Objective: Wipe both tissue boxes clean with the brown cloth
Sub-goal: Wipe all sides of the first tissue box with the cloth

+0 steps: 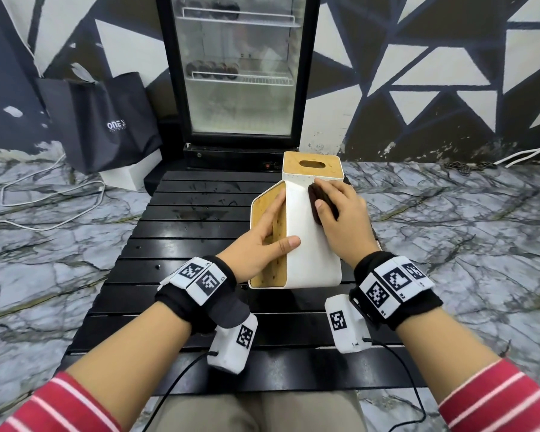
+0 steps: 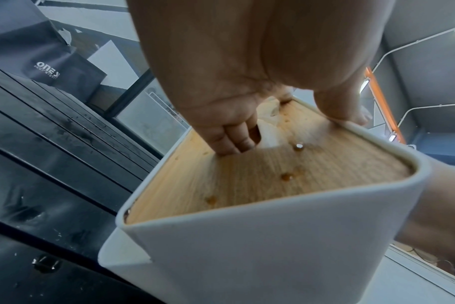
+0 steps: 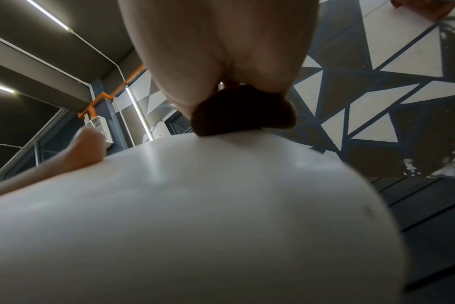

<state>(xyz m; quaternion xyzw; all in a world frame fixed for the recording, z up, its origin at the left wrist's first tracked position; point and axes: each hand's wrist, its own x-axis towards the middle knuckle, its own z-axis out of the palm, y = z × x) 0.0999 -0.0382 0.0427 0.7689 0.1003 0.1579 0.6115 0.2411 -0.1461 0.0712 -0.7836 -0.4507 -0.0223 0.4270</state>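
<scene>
A white tissue box [image 1: 309,244] lies on its side on the table, its wooden lid [image 1: 270,232] facing left. My left hand [image 1: 262,244] holds it: fingers on the lid at the slot [image 2: 247,137], thumb over the white side [image 3: 83,148]. My right hand [image 1: 340,219] grips the bunched brown cloth [image 1: 323,204] and presses it on the far end of the box's upward white side [image 3: 195,205]. Brown droplets [image 2: 286,176] spot the lid. Just behind stands the second tissue box [image 1: 312,169], upright, with its wooden slotted lid on top.
The boxes rest on a black slatted table [image 1: 184,254] with wet smears [image 1: 200,213] at its middle. Beyond it stand a glass-door fridge [image 1: 240,73] and a black bag [image 1: 106,120]. White cables [image 1: 44,194] trail over the marble floor at the left.
</scene>
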